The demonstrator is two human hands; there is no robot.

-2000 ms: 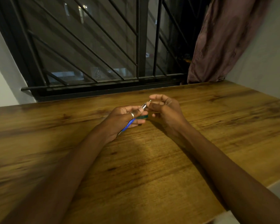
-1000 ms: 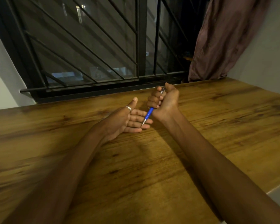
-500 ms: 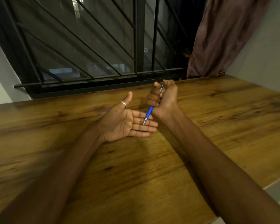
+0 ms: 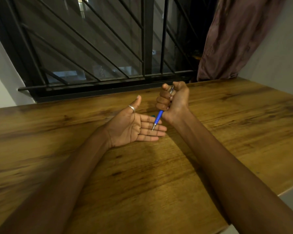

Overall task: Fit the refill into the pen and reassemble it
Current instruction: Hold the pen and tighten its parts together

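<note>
A blue pen [image 4: 158, 119] with a silver tip and a silver clip end points steeply down, gripped in the fist of my right hand [image 4: 173, 99]. The thumb sits at the pen's top end. The pen's tip touches the fingers of my left hand [image 4: 135, 124], which lies palm up and flat on the wooden table [image 4: 159, 166] with its fingers spread and a ring on the thumb. A small dark green piece [image 4: 153, 116] peeks out on the table just beyond the left fingers; most of it is hidden.
A barred black window frame [image 4: 108, 85] runs along the table's far edge. A dull pink curtain [image 4: 235, 39] hangs at the back right beside a pale wall. The table's near right corner drops off at the lower right.
Two seconds ago both hands held the pen together. The right hand then took it upright in a fist, the left hand opened palm up, and the tip came down onto the left fingers.
</note>
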